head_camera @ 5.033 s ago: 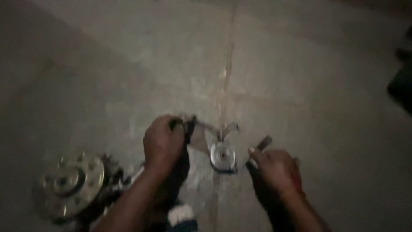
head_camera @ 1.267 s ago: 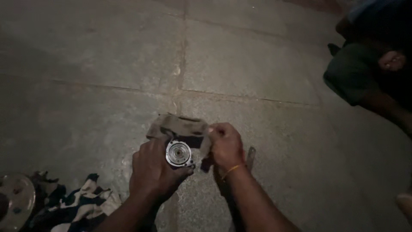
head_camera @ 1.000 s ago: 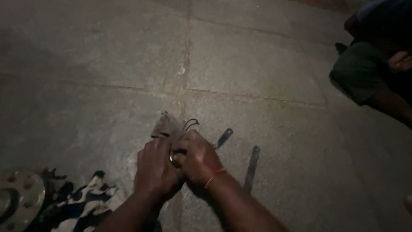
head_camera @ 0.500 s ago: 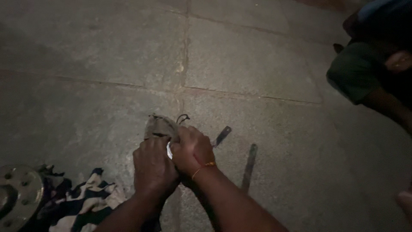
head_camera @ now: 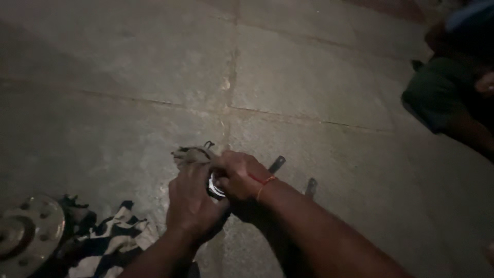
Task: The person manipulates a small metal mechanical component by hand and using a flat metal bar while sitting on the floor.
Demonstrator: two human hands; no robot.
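Note:
My left hand (head_camera: 191, 203) and my right hand (head_camera: 237, 175) are pressed together low over a stone floor (head_camera: 154, 67). Between them sits a round shiny metal part (head_camera: 215, 186), mostly hidden by the fingers. Both hands grip it. A dirty grey rag (head_camera: 191, 153) sticks out past my fingertips and seems wrapped around the part. A red thread circles my right wrist.
A metal wheel hub (head_camera: 28, 234) lies at the bottom left on a dark-and-white patterned cloth (head_camera: 110, 242). Two dark slim tools (head_camera: 310, 187) rest on the floor right of my hands. Another person (head_camera: 455, 98) crouches at the upper right.
The round metal part was plainly visible in my left hand; my right hand has closed over it with the rag. My hands shifted slightly left and nearer.

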